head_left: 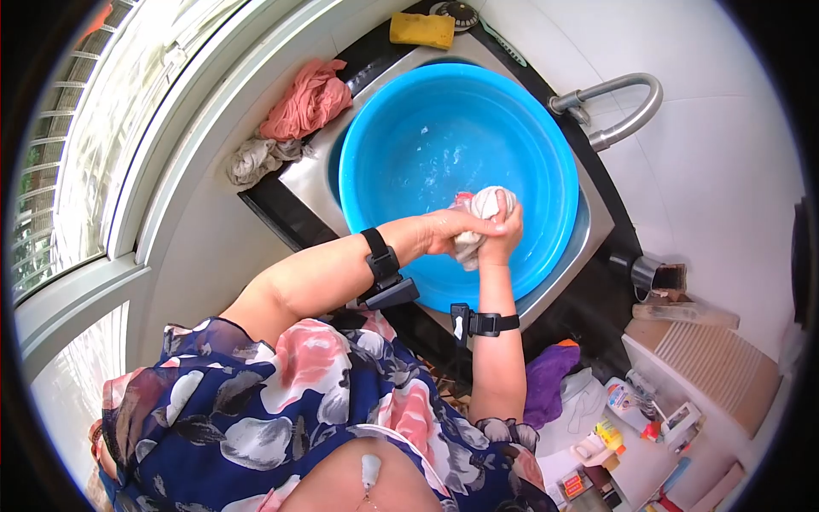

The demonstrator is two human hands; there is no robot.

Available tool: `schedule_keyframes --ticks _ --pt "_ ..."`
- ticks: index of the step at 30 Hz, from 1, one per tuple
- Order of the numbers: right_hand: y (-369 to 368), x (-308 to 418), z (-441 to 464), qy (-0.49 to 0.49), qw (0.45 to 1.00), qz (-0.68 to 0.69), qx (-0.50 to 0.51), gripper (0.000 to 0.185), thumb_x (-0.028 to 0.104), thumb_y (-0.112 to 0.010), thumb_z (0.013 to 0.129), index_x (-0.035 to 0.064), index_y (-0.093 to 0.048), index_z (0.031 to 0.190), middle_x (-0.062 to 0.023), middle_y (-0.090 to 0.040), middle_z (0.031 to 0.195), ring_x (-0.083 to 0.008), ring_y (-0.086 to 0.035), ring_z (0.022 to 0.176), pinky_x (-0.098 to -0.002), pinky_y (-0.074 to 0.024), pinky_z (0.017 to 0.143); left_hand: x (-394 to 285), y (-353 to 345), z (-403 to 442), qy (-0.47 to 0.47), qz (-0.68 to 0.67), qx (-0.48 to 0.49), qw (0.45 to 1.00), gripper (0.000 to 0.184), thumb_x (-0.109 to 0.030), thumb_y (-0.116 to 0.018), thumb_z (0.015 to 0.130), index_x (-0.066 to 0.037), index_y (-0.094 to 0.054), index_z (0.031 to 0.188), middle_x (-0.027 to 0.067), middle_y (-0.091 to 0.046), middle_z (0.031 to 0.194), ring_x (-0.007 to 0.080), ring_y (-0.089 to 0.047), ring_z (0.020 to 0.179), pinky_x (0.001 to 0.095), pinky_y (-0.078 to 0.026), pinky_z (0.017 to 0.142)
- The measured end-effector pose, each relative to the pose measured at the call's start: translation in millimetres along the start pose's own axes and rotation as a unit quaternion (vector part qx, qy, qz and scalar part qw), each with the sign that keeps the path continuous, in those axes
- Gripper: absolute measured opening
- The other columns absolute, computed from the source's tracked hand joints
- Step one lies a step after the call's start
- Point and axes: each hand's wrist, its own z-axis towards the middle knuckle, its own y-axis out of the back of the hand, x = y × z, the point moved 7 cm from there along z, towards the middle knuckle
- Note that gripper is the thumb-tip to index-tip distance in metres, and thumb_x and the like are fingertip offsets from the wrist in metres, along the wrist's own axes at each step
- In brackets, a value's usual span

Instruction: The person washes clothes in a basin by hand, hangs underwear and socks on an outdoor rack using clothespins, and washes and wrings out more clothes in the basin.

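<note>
A bunched white cloth with a bit of red on it is squeezed between my two hands, over the right front part of a large blue basin. My left hand comes from the left and wraps round the cloth's lower side. My right hand reaches up from below, its fingers closed round the cloth. Shallow water with small bubbles or glints shows in the basin. The basin rests in a steel sink.
A steel faucet curves in at the right. Pink cloth and greyish cloth lie left of the sink. A yellow sponge sits behind it. Purple cloth, bottles and a ridged board are at lower right.
</note>
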Motion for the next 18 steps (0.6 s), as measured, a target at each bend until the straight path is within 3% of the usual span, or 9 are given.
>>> schedule_keyframes --ticks 2,4,5,6,8,9,13,16,18 --pt "-5 -23 9 0.064 0.997 0.001 -0.031 0.046 0.044 -0.046 0.095 0.0013 -0.061 0.104 -0.0192 -0.063 0.097 -0.0378 -0.06 0.09 -0.0418 -0.048 0.083 4 3 14 -0.034 -0.022 0.042 0.998 0.065 -0.026 -0.081 0.075 -0.012 -0.048 0.128 0.0102 -0.059 0.113 0.0267 -0.058 0.107 0.0462 -0.049 0.087" --pt "-19 -38 12 0.027 0.997 0.029 0.067 0.052 0.049 -0.045 0.096 0.0008 -0.062 0.103 -0.0179 -0.063 0.105 -0.0329 -0.061 0.098 -0.0412 -0.0466 0.087 5 -2 6 0.01 0.029 0.067 0.997 0.062 -0.019 -0.082 0.073 -0.011 -0.049 0.125 0.0097 -0.058 0.11 0.0266 -0.059 0.1 0.0438 -0.054 0.074" --pt "-17 -14 1 -0.163 0.958 0.152 0.179 0.064 0.057 -0.036 0.096 0.0001 -0.059 0.113 -0.0163 -0.061 0.115 -0.0279 -0.058 0.109 -0.0403 -0.0454 0.092 7 -1 8 0.012 0.027 0.068 0.997 0.062 -0.019 -0.082 0.073 -0.011 -0.049 0.125 0.0097 -0.058 0.11 0.0266 -0.059 0.1 0.0438 -0.054 0.074" --pt "-8 -8 -3 -0.166 0.958 0.151 0.179 0.064 0.057 -0.036 0.096 0.0001 -0.059 0.113 -0.0163 -0.061 0.115 -0.0279 -0.058 0.109 -0.0403 -0.0454 0.092 9 1 11 0.016 0.01 0.055 0.998 0.054 -0.017 -0.081 0.073 -0.01 -0.052 0.118 0.0088 -0.059 0.102 0.0233 -0.059 0.087 0.0374 -0.05 0.063" --pt "-15 -1 -18 -0.273 0.806 0.452 0.268 0.077 0.064 -0.024 0.095 -0.0016 -0.05 0.127 -0.016 -0.058 0.123 -0.0264 -0.054 0.117 -0.0399 -0.0439 0.097 8 3 11 0.023 -0.023 0.03 0.999 0.038 -0.013 -0.079 0.074 -0.008 -0.059 0.106 0.0072 -0.061 0.087 0.0168 -0.059 0.062 0.0245 -0.044 0.04" --pt "-13 -10 -18 -0.271 0.778 0.497 0.272 0.083 0.066 -0.018 0.094 -0.0014 -0.04 0.137 -0.017 -0.054 0.129 -0.0306 -0.052 0.12 -0.0405 -0.0416 0.101 4 -4 9 0.006 -0.064 0.046 0.997 0.028 -0.013 -0.078 0.076 -0.008 -0.062 0.099 0.0053 -0.061 0.079 0.0119 -0.054 0.052 0.0193 -0.033 0.031" --pt "-14 -39 -30 -0.343 0.736 0.576 0.095 0.075 0.063 -0.023 0.095 0.0047 -0.039 0.139 -0.0162 -0.051 0.132 -0.0342 -0.05 0.121 -0.0447 -0.0398 0.103 0 -22 1 0.02 -0.091 0.071 0.993 0.028 -0.015 -0.077 0.077 -0.007 -0.061 0.099 0.0065 -0.061 0.081 0.0124 -0.057 0.053 0.0187 -0.033 0.03" --pt "-39 -64 -31 -0.074 0.828 0.532 0.16 0.07 0.063 -0.028 0.094 0.0126 -0.037 0.142 -0.015 -0.048 0.132 -0.0353 -0.048 0.121 -0.0538 -0.0386 0.103 5 -38 -7 0.047 -0.098 0.082 0.991 0.032 -0.016 -0.076 0.079 -0.005 -0.059 0.104 0.008 -0.062 0.083 0.0134 -0.059 0.053 0.0192 -0.033 0.029" --pt "-35 -31 -25 -0.161 0.766 0.597 0.174 0.073 0.065 -0.031 0.092 0.0119 -0.035 0.143 -0.0147 -0.046 0.134 -0.0355 -0.047 0.122 -0.055 -0.0395 0.102 7 -44 -11 0.02 -0.178 0.102 0.979 0.037 -0.016 -0.075 0.079 -0.004 -0.056 0.109 0.0093 -0.062 0.088 0.0145 -0.06 0.053 0.0194 -0.032 0.029"
